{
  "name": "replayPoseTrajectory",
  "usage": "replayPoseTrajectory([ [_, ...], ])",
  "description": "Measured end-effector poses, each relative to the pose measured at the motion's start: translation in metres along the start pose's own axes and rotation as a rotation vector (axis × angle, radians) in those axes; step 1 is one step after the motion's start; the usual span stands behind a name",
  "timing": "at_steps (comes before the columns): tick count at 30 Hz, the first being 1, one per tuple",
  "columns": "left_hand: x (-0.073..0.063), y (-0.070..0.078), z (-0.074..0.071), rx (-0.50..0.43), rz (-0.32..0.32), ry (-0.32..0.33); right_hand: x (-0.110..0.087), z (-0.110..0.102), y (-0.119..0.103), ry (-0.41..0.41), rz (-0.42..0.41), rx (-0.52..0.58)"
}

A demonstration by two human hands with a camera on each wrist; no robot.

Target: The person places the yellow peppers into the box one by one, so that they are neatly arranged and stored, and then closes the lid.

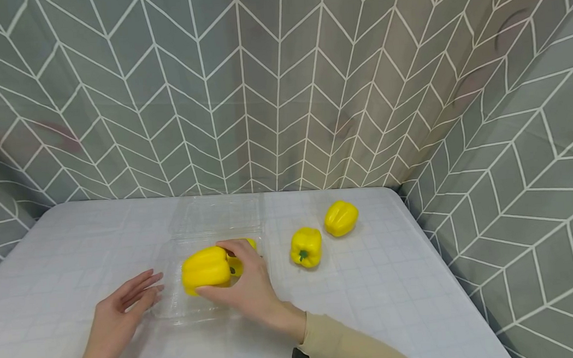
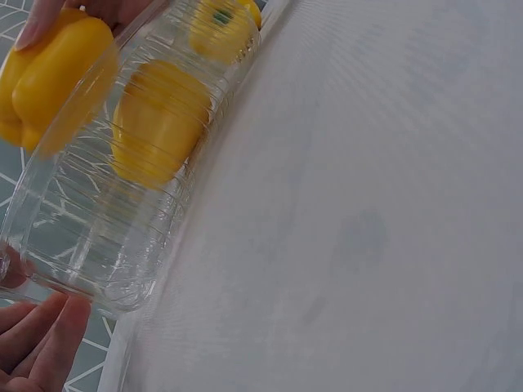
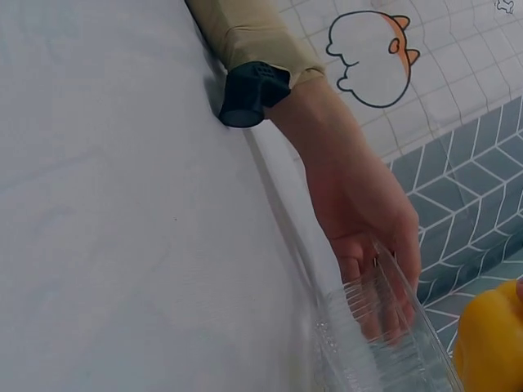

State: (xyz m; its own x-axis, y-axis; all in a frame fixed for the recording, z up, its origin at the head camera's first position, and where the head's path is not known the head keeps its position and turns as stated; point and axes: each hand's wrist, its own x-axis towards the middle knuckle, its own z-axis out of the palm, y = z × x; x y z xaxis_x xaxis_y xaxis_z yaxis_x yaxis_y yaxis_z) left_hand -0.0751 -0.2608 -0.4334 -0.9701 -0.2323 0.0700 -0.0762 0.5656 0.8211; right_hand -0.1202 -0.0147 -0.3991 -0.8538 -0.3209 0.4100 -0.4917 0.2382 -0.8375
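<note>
My right hand (image 1: 251, 288) grips a yellow bell pepper (image 1: 205, 269) between thumb and fingers, above a clear plastic clamshell container (image 1: 191, 311) with its lid (image 1: 217, 216) laid back. Another yellow bell pepper (image 2: 159, 126) sits inside the container, partly hidden by the right hand in the head view. At the container's left end is my left hand (image 1: 122, 309), its fingers fairly straight and holding nothing. In the left wrist view its fingertips (image 2: 69, 314) are right by the clear wall; whether they touch it I cannot tell.
Two more yellow bell peppers stand on the white-covered table to the right of the container: a nearer one (image 1: 306, 247) with its green stem facing me, and a farther one (image 1: 341, 218). A grey chevron-patterned curtain (image 1: 261, 93) hangs behind the table.
</note>
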Motion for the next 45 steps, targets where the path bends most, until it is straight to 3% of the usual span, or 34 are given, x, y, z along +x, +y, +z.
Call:
replayPoseTrajectory([
  [12,0.0,-0.002,0.0,-0.036,0.025,-0.009,0.008,0.017,-0.006,0.01,0.029,-0.025],
  [24,0.002,-0.003,0.001,-0.018,-0.056,-0.056,0.019,0.042,-0.012,-0.016,0.14,-0.042],
  [33,0.0,-0.002,-0.001,-0.024,-0.047,-0.058,0.023,0.051,-0.015,-0.032,0.169,-0.187],
  [40,-0.001,-0.001,-0.001,-0.042,-0.003,-0.031,0.026,0.055,-0.014,-0.061,0.174,-0.257],
  [45,-0.001,-0.001,0.0,-0.02,-0.021,-0.042,0.028,0.056,-0.012,-0.077,0.185,-0.302],
])
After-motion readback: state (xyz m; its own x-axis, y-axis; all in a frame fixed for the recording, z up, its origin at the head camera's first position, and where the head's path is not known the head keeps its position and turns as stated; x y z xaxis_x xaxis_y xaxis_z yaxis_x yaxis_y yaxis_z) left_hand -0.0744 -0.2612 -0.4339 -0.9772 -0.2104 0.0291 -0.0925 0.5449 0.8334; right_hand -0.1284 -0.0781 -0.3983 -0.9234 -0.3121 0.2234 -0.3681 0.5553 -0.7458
